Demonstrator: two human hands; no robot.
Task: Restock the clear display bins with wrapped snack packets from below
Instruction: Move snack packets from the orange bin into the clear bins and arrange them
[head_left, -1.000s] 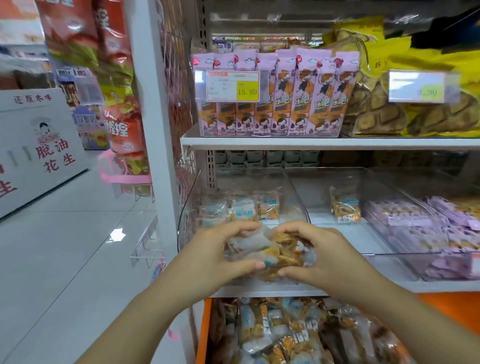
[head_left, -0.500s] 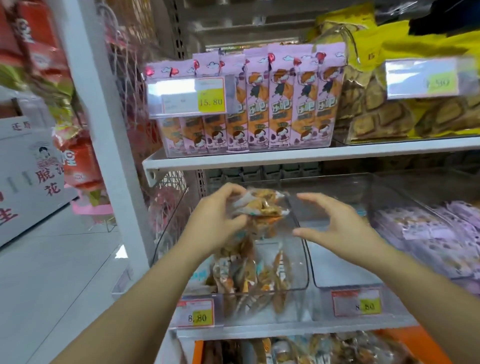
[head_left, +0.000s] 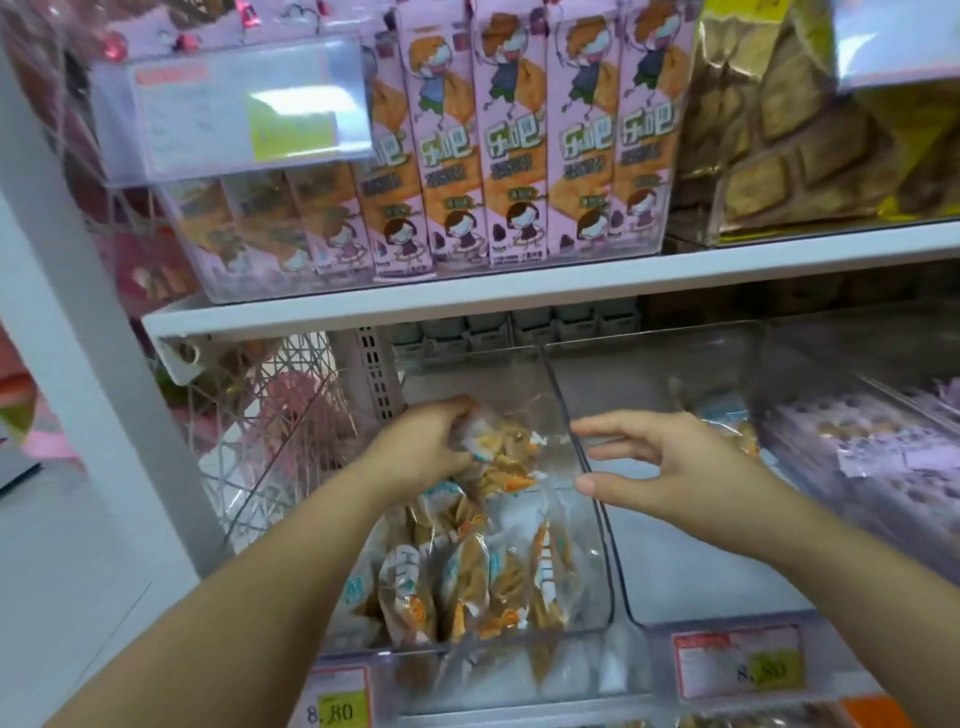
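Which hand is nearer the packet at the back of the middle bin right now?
Right. The right hand hovers open just in front of that packet, partly hiding it; the left hand grips a bunch of packets over the left bin.

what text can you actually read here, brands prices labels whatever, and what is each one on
"乐吧": on the fronts of the pink boxes, upper shelf
"8.80": on the left price tag, below the bin being filled
"8.80": on the right price tag, smudged but legible
Too blurred to read: the upper price tag, the small print on the boxes, the print on the snack packets
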